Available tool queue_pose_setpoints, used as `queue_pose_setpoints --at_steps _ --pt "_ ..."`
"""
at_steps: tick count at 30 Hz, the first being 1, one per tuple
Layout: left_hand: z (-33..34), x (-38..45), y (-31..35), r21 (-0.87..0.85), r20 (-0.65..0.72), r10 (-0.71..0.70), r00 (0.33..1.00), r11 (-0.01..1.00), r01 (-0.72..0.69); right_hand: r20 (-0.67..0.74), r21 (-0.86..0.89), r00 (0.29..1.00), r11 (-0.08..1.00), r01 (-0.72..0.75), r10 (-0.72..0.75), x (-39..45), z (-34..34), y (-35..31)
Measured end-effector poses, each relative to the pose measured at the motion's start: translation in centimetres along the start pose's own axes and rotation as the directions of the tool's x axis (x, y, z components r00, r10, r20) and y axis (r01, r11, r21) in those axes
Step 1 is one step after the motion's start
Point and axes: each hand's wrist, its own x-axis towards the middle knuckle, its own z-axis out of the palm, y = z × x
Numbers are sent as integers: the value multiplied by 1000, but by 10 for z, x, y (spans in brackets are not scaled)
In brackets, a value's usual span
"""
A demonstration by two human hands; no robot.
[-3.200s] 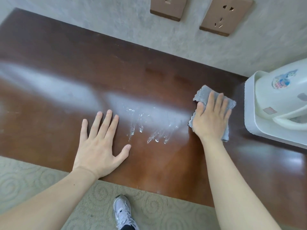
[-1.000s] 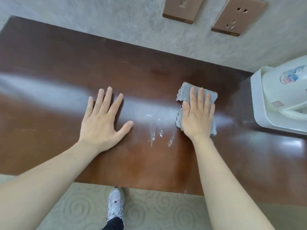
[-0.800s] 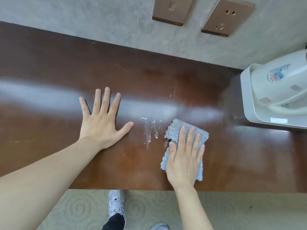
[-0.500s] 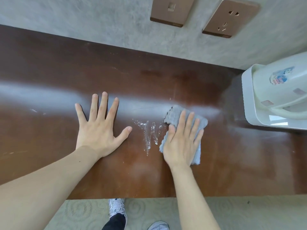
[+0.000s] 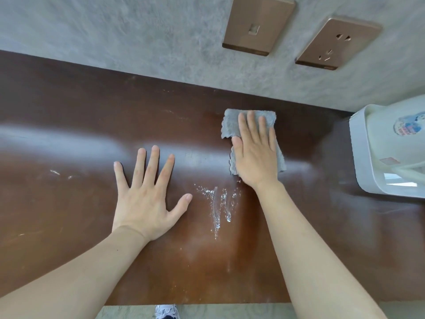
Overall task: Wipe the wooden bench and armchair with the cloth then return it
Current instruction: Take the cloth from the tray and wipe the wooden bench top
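The dark brown wooden bench (image 5: 69, 203) fills the middle of the head view, its top glossy. My right hand (image 5: 255, 155) lies flat on a folded grey cloth (image 5: 230, 123), pressing it onto the bench near the back wall. My left hand (image 5: 147, 199) rests flat on the bench with fingers spread and holds nothing. Between the two hands, a patch of wet streaks (image 5: 218, 208) glistens on the wood. No armchair is in view.
A white plastic appliance (image 5: 388, 153) stands on the bench at the right edge. A wall switch (image 5: 258, 24) and a wall socket (image 5: 337, 42) sit on the grey wall behind. Patterned carpet and a white shoe (image 5: 166, 313) show below the front edge.
My right hand has pushed the cloth from the front part of the bench away toward the back wall. The left hand has stayed planted.
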Motion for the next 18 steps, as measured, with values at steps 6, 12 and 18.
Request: queue_pose_setpoints --at_steps 6,12,18 --pt "-3 -1 -1 -14 11 0 1000 1000 1 85 38 984 988 151 -154 -89 5 7" --pt "-3 0 -1 -21 7 8 1000 1000 -8 -14 11 974 974 -226 226 -6 -3 14" --pt "-3 0 -1 -25 12 6 1000 1000 -5 -9 5 999 999 -50 50 60 4 -69"
